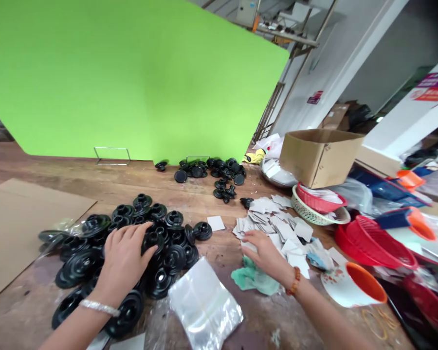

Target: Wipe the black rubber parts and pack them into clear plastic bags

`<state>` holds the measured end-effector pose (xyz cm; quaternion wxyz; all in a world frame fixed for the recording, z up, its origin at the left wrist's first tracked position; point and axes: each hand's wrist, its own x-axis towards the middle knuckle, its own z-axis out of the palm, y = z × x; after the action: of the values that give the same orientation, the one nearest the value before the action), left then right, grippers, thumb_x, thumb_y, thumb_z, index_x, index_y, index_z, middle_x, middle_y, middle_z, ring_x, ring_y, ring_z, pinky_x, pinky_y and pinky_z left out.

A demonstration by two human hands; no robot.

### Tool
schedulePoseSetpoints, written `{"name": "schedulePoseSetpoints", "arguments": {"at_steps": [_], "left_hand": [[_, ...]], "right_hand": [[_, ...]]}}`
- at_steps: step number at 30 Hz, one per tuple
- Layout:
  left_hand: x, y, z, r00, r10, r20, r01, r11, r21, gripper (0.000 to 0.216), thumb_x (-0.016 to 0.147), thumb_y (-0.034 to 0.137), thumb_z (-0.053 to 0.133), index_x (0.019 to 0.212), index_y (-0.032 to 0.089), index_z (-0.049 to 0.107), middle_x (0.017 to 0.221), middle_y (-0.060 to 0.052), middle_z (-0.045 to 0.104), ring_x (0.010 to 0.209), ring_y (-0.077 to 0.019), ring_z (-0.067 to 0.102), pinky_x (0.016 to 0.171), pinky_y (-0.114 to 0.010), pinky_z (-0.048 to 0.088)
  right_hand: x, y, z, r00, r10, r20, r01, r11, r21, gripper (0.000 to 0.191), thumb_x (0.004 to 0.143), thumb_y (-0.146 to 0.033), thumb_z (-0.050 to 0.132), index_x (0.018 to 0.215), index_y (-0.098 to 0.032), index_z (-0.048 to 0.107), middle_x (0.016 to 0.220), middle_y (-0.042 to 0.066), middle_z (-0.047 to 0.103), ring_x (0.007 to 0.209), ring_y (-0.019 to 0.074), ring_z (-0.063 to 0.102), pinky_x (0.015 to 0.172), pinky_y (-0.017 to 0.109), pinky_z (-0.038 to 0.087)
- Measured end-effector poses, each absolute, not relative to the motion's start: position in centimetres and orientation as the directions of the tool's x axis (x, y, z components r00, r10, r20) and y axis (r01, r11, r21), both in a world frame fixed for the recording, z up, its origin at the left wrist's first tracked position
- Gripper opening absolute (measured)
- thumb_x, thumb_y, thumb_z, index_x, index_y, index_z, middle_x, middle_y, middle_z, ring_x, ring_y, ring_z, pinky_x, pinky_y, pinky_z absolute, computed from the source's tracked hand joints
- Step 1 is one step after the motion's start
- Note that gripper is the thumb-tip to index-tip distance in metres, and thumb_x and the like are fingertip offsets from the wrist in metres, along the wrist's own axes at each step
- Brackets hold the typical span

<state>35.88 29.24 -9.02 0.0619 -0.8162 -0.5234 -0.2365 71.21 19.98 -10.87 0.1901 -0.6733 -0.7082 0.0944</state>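
Our left hand (126, 253) sits over the heap of black round parts (173, 257) on the left of the worktop (124, 180), its thumb and forefinger apart around the side of one part; we cannot tell whether the grip is firm. Our right hand (264, 250) is at the near left edge of the loose white cards (284, 231), fingers bent and half closed; whether a card is pinched between them, we cannot make out. Just below that hand lies a crumpled green cloth (255, 277).

To handle the black parts well, we would take one by its rim from the top of the heap, since the discs and stems overlap and a sideways tug could bring neighbours along. Lifting straight up seems safest. On the right, the cards lie at all angles, so we would slide the top one with a fingertip and check that it is single, keeping the cloth out from under our fingers. The stack of clear plastic bags (206, 304) lies between our two forearms, close to the heap; we should keep our wrists off its slippery-looking film.
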Motion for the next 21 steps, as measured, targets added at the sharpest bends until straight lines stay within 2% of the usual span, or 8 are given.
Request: {"name": "schedulePoseSetpoints", "arguments": {"at_steps": [2, 4, 7, 9, 14, 18, 19, 21], "left_hand": [[36.1, 29.2, -8.8, 0.348, 0.793, 0.5, 0.867, -0.475, 0.151, 0.045, 0.082, 0.036, 0.053, 0.123, 0.018, 0.053, 0.114, -0.013, 0.062, 0.113, -0.034, 0.049, 0.101, -0.053, 0.032], [36.7, 28.8, -8.4, 0.351, 0.758, 0.55, 0.837, -0.517, 0.178, 0.042, 0.083, 0.038, 0.051, 0.121, 0.019, 0.054, 0.117, -0.013, 0.06, 0.116, -0.0338, 0.047, 0.104, -0.055, 0.03], [38.1, 27.7, -7.9, 0.373, 0.723, 0.582, 0.771, -0.59, 0.239, 0.032, 0.085, 0.036, 0.052, 0.114, 0.023, 0.059, 0.118, -0.01, 0.06, 0.119, -0.0321, 0.046, 0.107, -0.055, 0.029], [38.8, 26.9, -8.0, 0.391, 0.717, 0.577, 0.72, -0.629, 0.293, 0.026, 0.085, 0.034, 0.054, 0.108, 0.026, 0.062, 0.117, -0.008, 0.06, 0.121, -0.031, 0.045, 0.106, -0.054, 0.033], [39.6, 25.6, -8.6, 0.384, 0.76, 0.524, 0.599, -0.637, 0.485, 0.018, 0.084, 0.034, 0.058, 0.099, 0.029, 0.066, 0.116, -0.005, 0.06, 0.116, -0.0288, 0.051, 0.096, -0.048, 0.047], [41.8, 24.6, -8.8, 0.371, 0.838, 0.401, 0.503, -0.544, 0.672, 0.039, 0.082, 0.032, 0.061, 0.12, 0.032, 0.057, 0.134, -0.006, 0.05, 0.122, -0.027, 0.05, 0.102, -0.046, 0.044], [42.7, 24.2, -9.0, 0.382, 0.85, 0.362, 0.459, -0.514, 0.724, 0.046, 0.081, 0.031, 0.062, 0.126, 0.032, 0.053, 0.139, -0.006, 0.046, 0.126, -0.027, 0.047, 0.103, -0.045, 0.044], [44.7, 23.5, -9.6, 0.426, 0.861, 0.28, 0.336, -0.437, 0.834, 0.055, 0.08, 0.029, 0.063, 0.132, 0.031, 0.047, 0.143, -0.007, 0.042, 0.128, -0.0264, 0.045, 0.1, -0.042, 0.047]], "right_hand": [[70.8, 23.9, -10.5, 0.004, 0.982, 0.187, 0.944, 0.058, -0.324, 0.02, 0.089, -0.025, 0.053, 0.1, -0.015, 0.066, 0.112, 0.012, 0.062, 0.108, 0.023, 0.052, 0.097, 0.034, 0.037], [70.5, 28.3, -10.1, 0.063, 0.977, 0.202, 0.951, 0.003, -0.31, 0.021, 0.089, -0.017, 0.049, 0.103, -0.012, 0.064, 0.117, 0.014, 0.059, 0.113, 0.0234, 0.048, 0.1, 0.034, 0.034], [70.5, 34.0, -10.0, 0.177, 0.962, 0.21, 0.935, -0.098, -0.34, 0.025, 0.088, -0.011, 0.046, 0.109, -0.008, 0.06, 0.123, 0.021, 0.054, 0.116, 0.0276, 0.044, 0.099, 0.039, 0.033], [70.8, 36.1, -10.1, 0.239, 0.952, 0.193, 0.912, -0.152, -0.381, 0.024, 0.088, -0.01, 0.046, 0.106, -0.006, 0.06, 0.12, 0.024, 0.056, 0.115, 0.0297, 0.045, 0.096, 0.042, 0.034], [70.0, 34.8, -9.9, 0.312, 0.938, 0.153, 0.82, -0.184, -0.542, 0.022, 0.091, -0.016, 0.044, 0.099, -0.008, 0.062, 0.108, 0.021, 0.063, 0.104, 0.0266, 0.054, 0.089, 0.037, 0.04], [67.1, 28.9, -9.6, 0.213, 0.975, 0.062, 0.697, -0.107, -0.709, 0.027, 0.094, -0.026, 0.041, 0.101, -0.014, 0.063, 0.085, 0.006, 0.069, 0.073, 0.0169, 0.063, 0.065, 0.026, 0.049], [66.2, 27.3, -9.6, 0.167, 0.986, 0.031, 0.633, -0.083, -0.77, 0.027, 0.093, -0.029, 0.042, 0.103, -0.015, 0.063, 0.081, 0.004, 0.069, 0.068, 0.0148, 0.063, 0.06, 0.024, 0.049], [64.7, 24.2, -9.8, 0.082, 0.996, -0.03, 0.376, -0.059, -0.925, 0.028, 0.091, -0.035, 0.048, 0.107, -0.016, 0.06, 0.075, 0.001, 0.066, 0.06, 0.0121, 0.061, 0.054, 0.021, 0.048]]}}
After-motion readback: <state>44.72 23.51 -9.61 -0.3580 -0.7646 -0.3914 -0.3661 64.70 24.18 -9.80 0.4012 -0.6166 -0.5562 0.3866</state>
